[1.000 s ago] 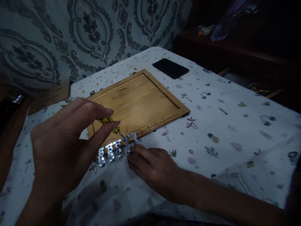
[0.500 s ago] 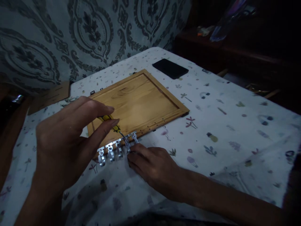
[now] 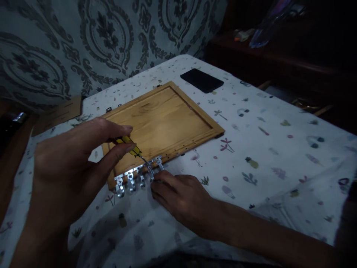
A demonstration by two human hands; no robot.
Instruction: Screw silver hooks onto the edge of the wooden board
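Observation:
Between thumb and fingertips, my left hand [image 3: 75, 163] pinches a small yellow-and-black screwdriver [image 3: 131, 147]. Its tip meets the silver metal hook rail [image 3: 135, 171], close to one of the right-hand hooks. The rail lies along the near edge of a framed wooden board [image 3: 164, 115], and several curved hooks hang over that edge. My right hand [image 3: 181, 195] is closed on the lower ends of the hooks at the rail's right end; its fingertips are partly hidden there. Small dark holes run along the board's near edge, right of the rail.
A black phone [image 3: 202, 80] lies beyond the board on the patterned tablecloth [image 3: 267, 149]. A brown cardboard piece [image 3: 60, 115] rests at the table's left edge. Behind stands a patterned sofa back or cloth [image 3: 106, 41]; dark furniture [image 3: 279, 67] stands at the right.
My left hand has shifted slightly left, its fingers sliding back along the screwdriver handle. The screwdriver tip stays at the same spot on the rail, and my right hand holds still.

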